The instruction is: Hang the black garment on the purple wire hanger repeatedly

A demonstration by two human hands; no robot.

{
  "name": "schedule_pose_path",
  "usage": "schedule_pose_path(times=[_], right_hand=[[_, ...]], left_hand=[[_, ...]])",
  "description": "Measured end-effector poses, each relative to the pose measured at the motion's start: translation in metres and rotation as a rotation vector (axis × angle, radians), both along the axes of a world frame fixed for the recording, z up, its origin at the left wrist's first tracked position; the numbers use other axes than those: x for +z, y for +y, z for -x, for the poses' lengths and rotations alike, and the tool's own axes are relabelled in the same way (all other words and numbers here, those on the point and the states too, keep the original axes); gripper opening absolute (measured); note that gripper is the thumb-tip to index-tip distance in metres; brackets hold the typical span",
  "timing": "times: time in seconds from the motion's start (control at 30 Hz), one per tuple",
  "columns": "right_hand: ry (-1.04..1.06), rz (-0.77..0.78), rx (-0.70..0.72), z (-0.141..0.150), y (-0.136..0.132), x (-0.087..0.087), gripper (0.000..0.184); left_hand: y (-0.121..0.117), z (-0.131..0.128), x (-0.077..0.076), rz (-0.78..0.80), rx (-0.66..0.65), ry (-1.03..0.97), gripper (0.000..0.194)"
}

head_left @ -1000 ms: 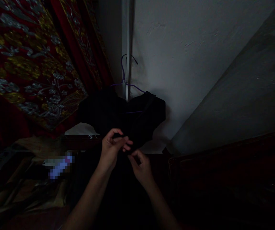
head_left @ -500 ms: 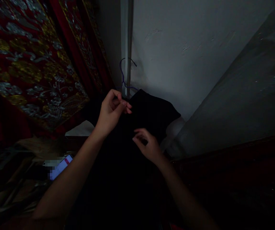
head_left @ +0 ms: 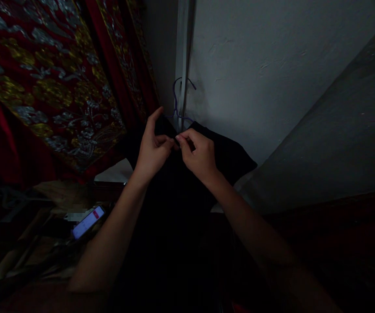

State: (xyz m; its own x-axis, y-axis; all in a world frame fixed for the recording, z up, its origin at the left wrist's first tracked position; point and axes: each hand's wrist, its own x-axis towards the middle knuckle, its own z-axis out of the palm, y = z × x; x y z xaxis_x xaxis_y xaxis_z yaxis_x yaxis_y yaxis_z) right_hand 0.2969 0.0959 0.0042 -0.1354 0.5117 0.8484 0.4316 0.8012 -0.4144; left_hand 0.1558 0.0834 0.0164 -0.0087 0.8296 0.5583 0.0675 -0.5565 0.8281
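Note:
A black short-sleeved garment hangs on a thin purple hanger. At its neckline my left hand is pinched closed, thumb against fingers, with the index finger raised toward the hanger. My right hand meets it there, its thumb and index fingertips pressed together almost touching the left fingertips. Whatever lies between the fingertips is too small and dark to make out. The lower part of the garment fades into shadow.
Red cloth with gold and silver floral decoration hangs at the left. The hanger hooks by a grey vertical post beside a pale wall. A lit phone lies at lower left among dim clutter. Translucent sheeting covers the right side.
My right hand has risen from in front of the garment's chest to the neckline, beside my left hand. The left index finger has lifted away from the pinch. The view has shifted slightly.

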Motion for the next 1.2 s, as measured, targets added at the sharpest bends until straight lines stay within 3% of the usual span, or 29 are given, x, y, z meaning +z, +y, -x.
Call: schedule_pose_path(times=[0.07,0.17,0.27,0.33,0.43,0.53,0.63,0.73,0.83,0.93,1.07,1.2], right_hand=[[0.043,-0.051,-0.026,0.002,0.004,0.004,0.020],[0.188,-0.115,-0.057,-0.008,0.006,0.020,0.021],[0.398,-0.149,-0.102,-0.035,0.000,0.033,0.022],[0.530,-0.136,-0.133,-0.059,-0.008,0.032,0.021],[0.868,0.013,-0.058,-0.096,-0.025,0.014,0.018],[1.230,0.296,0.183,-0.122,-0.047,-0.010,0.014],[1.520,0.486,0.348,-0.132,-0.062,-0.039,0.022],[1.698,0.632,0.382,-0.127,-0.067,-0.075,0.021],[1.712,0.712,0.363,-0.109,-0.067,-0.113,0.018],[1.611,0.801,0.366,-0.081,-0.073,-0.140,0.014],[1.247,0.919,0.259,-0.040,-0.085,-0.160,0.055],[0.817,0.980,0.162,-0.011,-0.091,-0.165,0.049]], left_hand=[[0.007,-0.003,-0.012,0.031,0.010,0.019,0.090],[0.007,-0.008,-0.043,0.111,0.017,0.127,0.100],[-0.006,-0.008,-0.073,0.168,0.022,0.267,0.106],[-0.016,-0.007,-0.082,0.181,-0.001,0.337,0.105],[-0.020,-0.005,-0.075,0.149,0.019,0.480,0.090],[-0.008,-0.006,-0.055,0.139,0.166,0.705,0.058],[0.012,-0.002,-0.041,0.185,0.349,0.911,0.049],[0.027,0.012,-0.040,0.185,0.498,0.926,0.030],[0.029,0.034,-0.050,0.084,0.501,0.690,0.026],[0.019,0.050,-0.066,0.105,0.377,0.247,0.036],[-0.014,0.053,-0.099,0.265,0.215,-0.381,0.055],[-0.055,0.047,-0.140,0.394,0.145,-0.906,0.041]])
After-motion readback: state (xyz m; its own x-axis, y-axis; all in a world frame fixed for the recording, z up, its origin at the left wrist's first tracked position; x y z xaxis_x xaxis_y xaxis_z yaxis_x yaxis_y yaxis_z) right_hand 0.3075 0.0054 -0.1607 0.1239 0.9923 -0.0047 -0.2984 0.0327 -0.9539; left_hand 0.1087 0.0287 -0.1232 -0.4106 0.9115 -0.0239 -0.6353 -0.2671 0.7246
